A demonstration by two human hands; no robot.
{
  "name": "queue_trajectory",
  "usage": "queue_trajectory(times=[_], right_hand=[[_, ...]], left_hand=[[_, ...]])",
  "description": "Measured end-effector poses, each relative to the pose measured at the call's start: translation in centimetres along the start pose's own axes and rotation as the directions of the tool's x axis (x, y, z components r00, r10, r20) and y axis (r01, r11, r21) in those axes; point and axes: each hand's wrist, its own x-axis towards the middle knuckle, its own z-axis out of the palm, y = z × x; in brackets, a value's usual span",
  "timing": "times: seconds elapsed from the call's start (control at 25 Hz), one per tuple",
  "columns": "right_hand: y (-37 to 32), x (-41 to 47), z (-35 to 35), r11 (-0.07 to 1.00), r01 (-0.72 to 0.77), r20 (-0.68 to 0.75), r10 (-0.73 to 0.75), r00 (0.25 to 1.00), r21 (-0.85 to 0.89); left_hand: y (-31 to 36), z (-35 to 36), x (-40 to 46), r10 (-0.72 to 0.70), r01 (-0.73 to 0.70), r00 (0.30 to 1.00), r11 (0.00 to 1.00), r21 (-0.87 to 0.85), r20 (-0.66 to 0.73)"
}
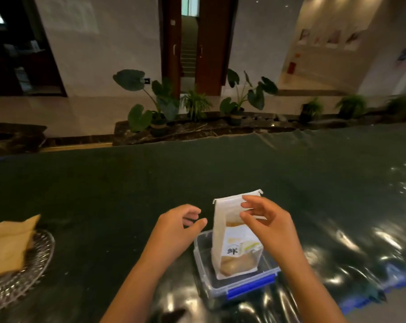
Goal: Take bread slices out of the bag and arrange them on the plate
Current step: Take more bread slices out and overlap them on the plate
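Observation:
A white bread bag (230, 229) with a clear window stands upright in a clear plastic box (220, 286) with blue clips, its top folded shut. Bread shows through the window low in the bag. My right hand (269, 227) hovers at the bag's upper right, thumb and fingers apart in front of the folded top; I cannot tell whether they touch it. My left hand (176, 229) is just left of the bag, fingers curled loosely and apart, holding nothing. At the far left a glass plate (37, 257) carries a few bread slices (8, 250), overlapping.
Everything rests on a dark green table covered with glossy wrinkled plastic (337, 241). A blue edge (365, 301) shows at the table's near right. Potted plants (160, 106) and a tiled hall lie beyond the far edge.

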Motion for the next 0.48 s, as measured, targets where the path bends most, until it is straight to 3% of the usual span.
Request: queue_trajectory(times=[0.12,0.32,0.4,0.48], right_hand=[[2.4,1.2,-2.8,0.998,-0.068,-0.025,0.068,0.997,-0.009],[5.5,4.8,-6.2,0.997,-0.047,0.049,0.050,0.998,-0.060],[6.3,7.6,-6.7,0.994,0.007,0.133,0.007,0.991,-0.105],[6.7,10.9,-6.2,0.969,0.097,0.326,-0.018,0.945,-0.225]], left_hand=[[0.9,2.2,2.0,-0.062,0.059,0.996,0.996,0.060,0.060],[1.1,5.9,4.4,-0.237,0.227,0.971,0.956,0.185,0.031],[0.9,7.2,5.6,-0.303,0.303,0.952,0.929,0.214,-0.032],[1.0,8.3,6.7,-0.351,0.363,0.932,0.905,0.223,-0.094]])
